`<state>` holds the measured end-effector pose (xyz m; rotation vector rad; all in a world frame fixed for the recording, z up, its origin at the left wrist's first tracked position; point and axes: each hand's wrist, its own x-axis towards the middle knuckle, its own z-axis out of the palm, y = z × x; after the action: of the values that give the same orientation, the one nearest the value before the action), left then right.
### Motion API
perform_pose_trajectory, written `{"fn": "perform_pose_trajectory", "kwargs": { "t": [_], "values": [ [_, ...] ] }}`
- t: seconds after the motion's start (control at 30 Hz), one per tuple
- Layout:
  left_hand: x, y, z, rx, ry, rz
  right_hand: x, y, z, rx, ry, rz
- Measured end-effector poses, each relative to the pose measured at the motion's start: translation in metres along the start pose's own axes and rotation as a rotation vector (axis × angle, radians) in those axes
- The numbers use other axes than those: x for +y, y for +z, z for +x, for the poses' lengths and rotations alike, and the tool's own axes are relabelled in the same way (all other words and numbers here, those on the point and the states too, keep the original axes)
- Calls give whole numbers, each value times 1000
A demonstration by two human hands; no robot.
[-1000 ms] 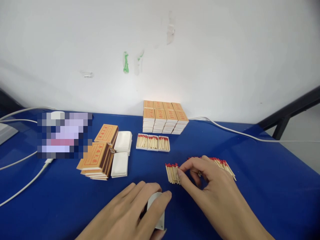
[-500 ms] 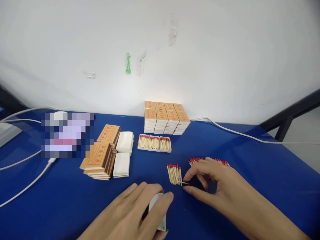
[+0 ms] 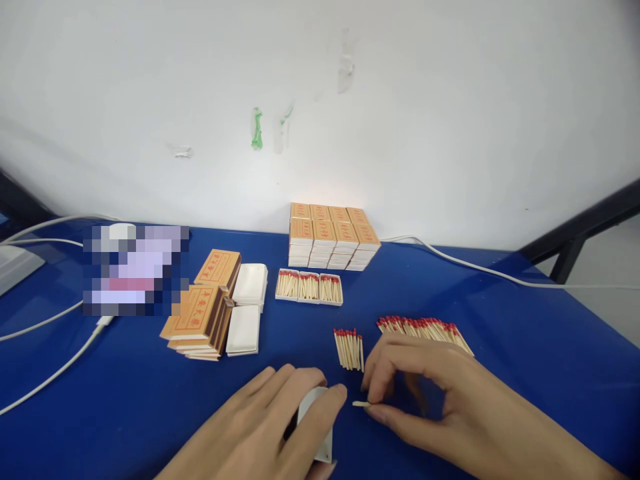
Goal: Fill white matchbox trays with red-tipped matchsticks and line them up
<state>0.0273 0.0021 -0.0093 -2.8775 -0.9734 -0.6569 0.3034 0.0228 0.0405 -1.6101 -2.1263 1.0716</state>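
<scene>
My left hand [image 3: 265, 427] is wrapped round a white matchbox tray [image 3: 324, 440] at the front of the blue table; its inside is mostly hidden by my fingers. Between thumb and forefinger, my right hand [image 3: 425, 393] pinches a single match [image 3: 361, 403], its pale end pointing left toward the tray. A small row of red-tipped matches [image 3: 349, 350] lies just beyond, between the two hands. Behind my right hand spreads a larger pile of matches [image 3: 425, 328], partly covered by the knuckles.
Three filled trays [image 3: 309, 287] stand side by side in front of stacked matchboxes [image 3: 330, 233] by the wall. To the left are orange matchbox sleeves [image 3: 195, 313] and white trays [image 3: 243, 329]. A pixelated object [image 3: 135, 267] and white cables [image 3: 50, 383] lie farther left.
My right hand has drawn the match toward me, away from the small row and nearer the tray. More of the larger pile shows. The left hand stays in place.
</scene>
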Motion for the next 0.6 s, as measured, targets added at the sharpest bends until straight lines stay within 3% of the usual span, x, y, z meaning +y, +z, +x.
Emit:
{"fn": "perform_pose_trajectory", "kwargs": {
  "t": [0.2, 0.6],
  "values": [
    [-1, -2, -2, -14, -4, 2, -3, 5, -2, 157, -41, 186],
    [-1, -2, -1, -19, -5, -12, -9, -1, 1, 282, -69, 119]
  ]
}}
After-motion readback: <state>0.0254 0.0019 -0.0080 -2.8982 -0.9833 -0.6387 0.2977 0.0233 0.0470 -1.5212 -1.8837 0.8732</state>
